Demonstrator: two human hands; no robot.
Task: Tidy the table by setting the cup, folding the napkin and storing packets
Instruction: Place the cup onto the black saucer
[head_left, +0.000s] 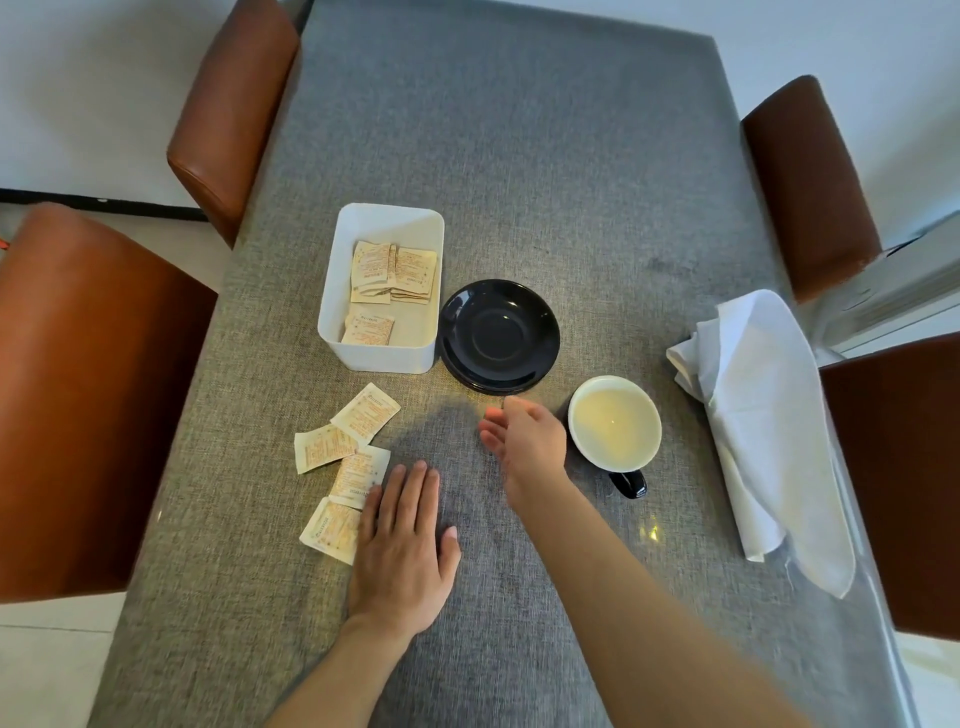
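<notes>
A black cup (614, 421) with a cream inside stands on the grey table, its handle toward me. A black saucer (500, 335) lies bare just beyond it to the left. My right hand (524, 441) hovers open between cup and saucer, touching neither. My left hand (404, 545) rests flat on the cloth, fingers together, its edge over one of several loose beige packets (345, 457). A white box (382, 291) left of the saucer holds several more packets. A crumpled white napkin (763, 421) lies at the right edge.
The grey cloth-covered table (519, 156) stretches away from me. Brown leather chairs stand around it: two on the left (88, 395) and two on the right (805, 182).
</notes>
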